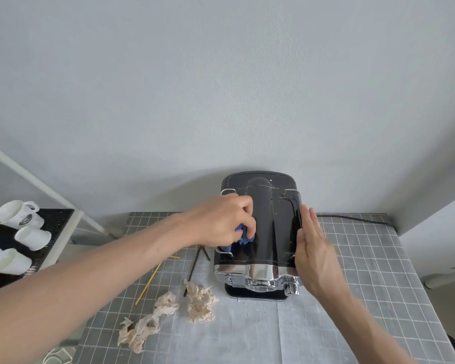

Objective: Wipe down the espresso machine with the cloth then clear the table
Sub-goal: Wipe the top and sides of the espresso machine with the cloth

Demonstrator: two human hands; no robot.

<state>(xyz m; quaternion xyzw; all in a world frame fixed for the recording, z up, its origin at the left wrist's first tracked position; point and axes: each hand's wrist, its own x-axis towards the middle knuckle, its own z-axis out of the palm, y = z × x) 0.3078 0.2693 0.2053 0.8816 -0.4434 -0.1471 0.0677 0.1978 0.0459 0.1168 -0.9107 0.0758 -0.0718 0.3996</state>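
A black and chrome espresso machine (271, 227) stands on the grey grid-patterned table (365, 271), against the wall. My left hand (221, 222) presses a bunched blue cloth (243, 236) onto the left part of the machine's black top. My right hand (313, 250) lies flat with fingers extended against the machine's right side. Most of the cloth is hidden under my left hand.
Two crumpled beige napkins (201, 300) (145, 324) lie in front of the machine on the left. A yellow stick (149, 282) and dark brown stirrers (195, 266) lie beside them. White cups (16, 214) rest on a black rack at the far left. A black cord (357, 219) runs behind the machine.
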